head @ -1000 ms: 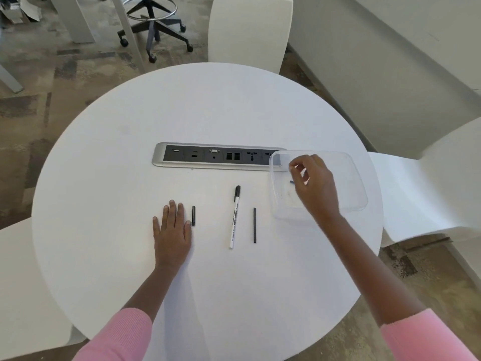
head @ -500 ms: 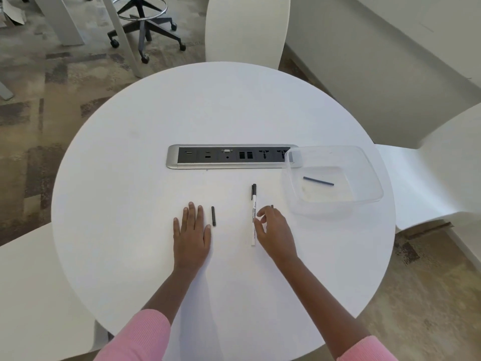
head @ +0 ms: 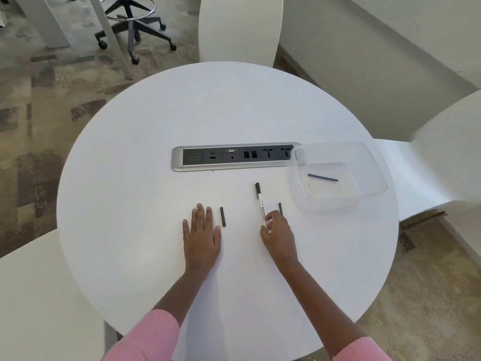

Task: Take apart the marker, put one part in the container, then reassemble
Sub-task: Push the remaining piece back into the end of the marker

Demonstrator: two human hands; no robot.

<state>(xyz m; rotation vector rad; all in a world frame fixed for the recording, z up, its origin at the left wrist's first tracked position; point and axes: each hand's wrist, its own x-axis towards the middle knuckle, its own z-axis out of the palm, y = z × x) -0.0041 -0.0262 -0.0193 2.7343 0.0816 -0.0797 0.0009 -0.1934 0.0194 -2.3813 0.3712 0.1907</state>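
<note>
- We see the left hand [head: 201, 237] lying flat on the white table [head: 130, 204], palm down, fingers straight and close together, gripping nothing.
- Just beyond the right side of those fingers lies 1 short black cap [head: 222, 216], close to the hand but apart from it.
- The right hand [head: 278, 234] is curled, its thumb and forefinger closed around the lower end of the white marker body [head: 261, 207]; the rest of the fingers [head: 276, 216] are bent over the table.
- The marker body runs away from that pinch, ending in a black tip on the far side of the hand.
- 1 thin dark rod [head: 280, 208] pokes out past the right fingers; its near end is hidden behind them, so we cannot tell whether they touch it.
- The nearest end of the marker body is covered by the thumb.
- Further off, to the right of the right fingers, the clear container [head: 374, 165] holds 1 thin dark part [head: 322, 177] on its floor, and overlaps the end of a power strip [head: 234, 156].
</note>
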